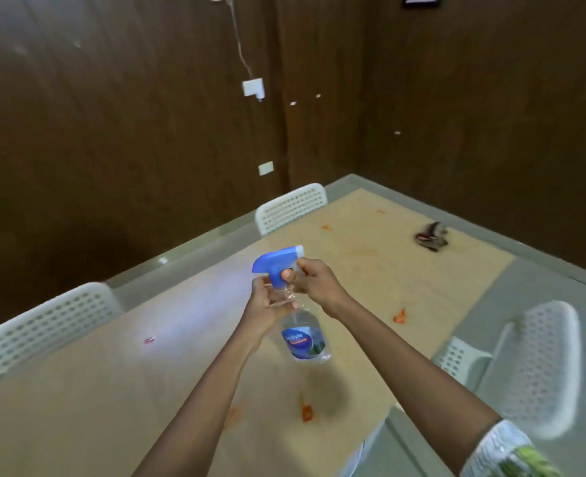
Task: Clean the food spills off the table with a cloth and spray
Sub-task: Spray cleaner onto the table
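Observation:
A clear spray bottle (pixel 303 335) with a blue trigger head and blue label hangs in the air above the light wooden table (pixel 147 390). My left hand (pixel 267 304) wraps the bottle's neck from the left. My right hand (pixel 314 282) grips the blue head, thumb on its collar. Red-orange food spills dot the table: one near me (pixel 307 413), one to the right (pixel 400 316), small ones farther off (pixel 326 227). A crumpled dark cloth (pixel 432 236) lies at the table's far right, away from both hands.
White perforated plastic chairs stand around the table: one at the left (pixel 40 332), one at the far side (pixel 291 204), two at the right (pixel 539 366). Dark wood-panelled walls enclose the corner. A small red scrap (pixel 149 340) lies on the table's left part.

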